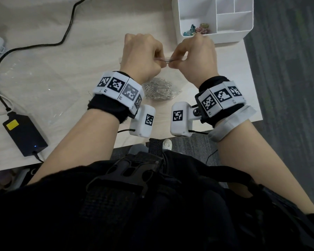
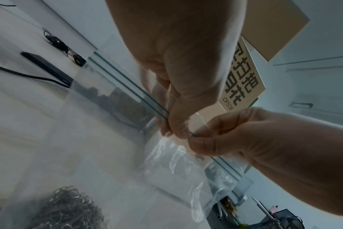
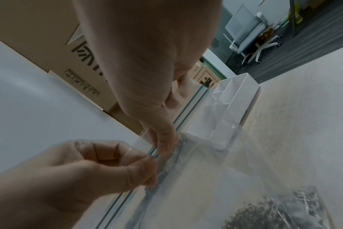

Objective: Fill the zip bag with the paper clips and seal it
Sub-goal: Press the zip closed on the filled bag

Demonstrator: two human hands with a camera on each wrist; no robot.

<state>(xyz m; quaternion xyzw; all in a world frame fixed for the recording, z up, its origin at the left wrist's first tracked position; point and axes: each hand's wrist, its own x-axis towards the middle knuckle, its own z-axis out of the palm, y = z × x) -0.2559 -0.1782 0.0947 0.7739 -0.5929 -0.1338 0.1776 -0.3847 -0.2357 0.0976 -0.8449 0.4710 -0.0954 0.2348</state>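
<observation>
A clear zip bag [image 1: 168,60] with teal seal lines [image 2: 127,86] is held upright over the pale table. Silver paper clips [image 1: 159,89] lie heaped in its bottom and show through the plastic as a heap [image 2: 68,207] in the left wrist view and a heap [image 3: 274,212] in the right wrist view. My left hand [image 1: 163,63] pinches the seal strip between thumb and forefinger [image 2: 178,124]. My right hand [image 1: 171,64] pinches the same strip right beside it, fingertips [image 3: 164,144] almost touching the left hand [image 3: 145,168]. The strip runs out to both sides of the pinch.
A white divided organizer [image 1: 230,36] stands at the back right, with coloured clips [image 1: 198,29] in one compartment. A black power adapter [image 1: 24,133] and its cable [image 1: 67,31] lie at the left, beside a flat clear plastic sheet [image 1: 34,84]. The table's edge [image 1: 252,69] runs close on the right.
</observation>
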